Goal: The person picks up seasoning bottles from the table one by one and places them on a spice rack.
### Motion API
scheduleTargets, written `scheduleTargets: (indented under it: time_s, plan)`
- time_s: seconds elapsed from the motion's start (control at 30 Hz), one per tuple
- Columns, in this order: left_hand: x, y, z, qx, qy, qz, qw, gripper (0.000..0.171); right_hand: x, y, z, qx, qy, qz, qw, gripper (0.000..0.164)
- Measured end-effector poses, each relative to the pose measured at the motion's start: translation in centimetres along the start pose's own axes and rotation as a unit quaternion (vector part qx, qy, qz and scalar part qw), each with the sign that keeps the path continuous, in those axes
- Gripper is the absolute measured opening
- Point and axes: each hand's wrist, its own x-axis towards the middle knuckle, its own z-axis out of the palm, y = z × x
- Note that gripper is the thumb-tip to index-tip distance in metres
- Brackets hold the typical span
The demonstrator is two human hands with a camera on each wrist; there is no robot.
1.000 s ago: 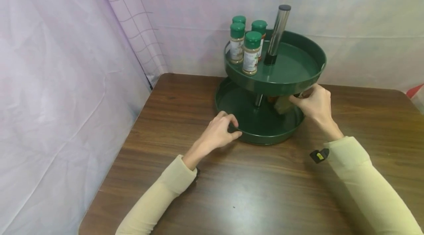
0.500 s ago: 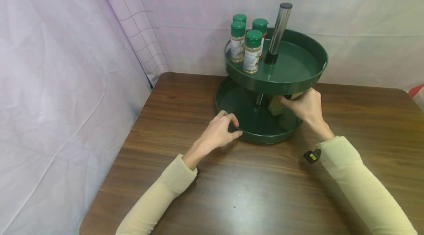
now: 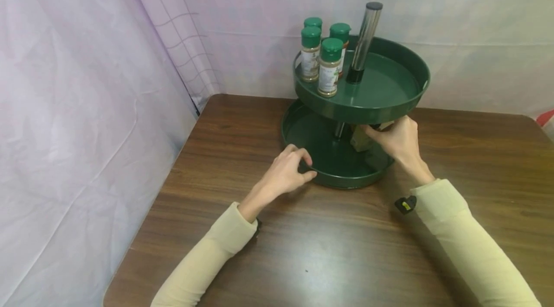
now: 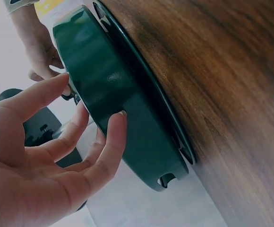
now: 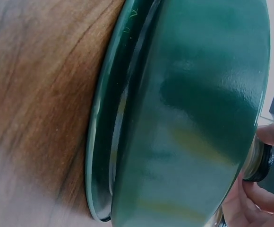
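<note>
A green two-tier turntable stands on the table, its lower tray [image 3: 346, 182] below the upper tray [image 3: 368, 114]. My left hand [image 3: 285, 170] holds the lower tray's front rim, fingers curved at the edge; in the left wrist view, one fingertip [image 4: 120, 118] touches the outer wall. My right hand [image 3: 400, 141] reaches between the tiers from the right. It grips a small glass jar [image 3: 360, 139] of tan contents over the lower tray; the right wrist view shows its black lid [image 5: 265, 163] between thumb and fingers. The upper tray hides part of this hand.
Several green-capped spice bottles [image 3: 329, 69] stand at the left of the upper tray. A metal post [image 3: 365, 40] rises through both tiers. The brown wooden table [image 3: 277, 249] ends before a pale cloth backdrop [image 3: 251, 18].
My right hand has moved left and inward under the upper tray with the jar, then nearly stopped. The left hand stays at the rim. The turntable shows no clear turn.
</note>
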Motion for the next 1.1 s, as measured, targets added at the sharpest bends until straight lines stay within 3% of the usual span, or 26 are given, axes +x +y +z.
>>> scheduleTargets:
  time_s: [0.23,0.47,0.67,0.8,1.1]
  plan:
    - [-0.2,0.0,-0.1,0.000,0.000,0.000,1.0000,0.025,-0.3,-0.4,-0.1,-0.004,-0.007,0.007,1.000,0.042]
    - [-0.2,-0.2,-0.1,-0.003,-0.003,0.009,0.9999,0.026,-0.6,-0.6,-0.5,-0.009,-0.023,0.006,1.000,0.051]
    - [-0.6,-0.2,-0.5,0.009,0.001,0.021,0.9997,0.031,-1.1,-0.9,-1.2,-0.010,-0.034,-0.004,0.999,0.040]
    - [-1.1,0.1,-1.1,0.040,0.038,0.050,0.9972,0.031,-1.7,-1.1,-2.2,-0.014,-0.037,-0.011,0.999,0.032]
    - [-2.3,0.8,-2.2,0.078,0.143,0.106,0.9809,0.036,-3.5,-2.1,-5.1,-0.030,-0.041,-0.003,0.999,0.044]
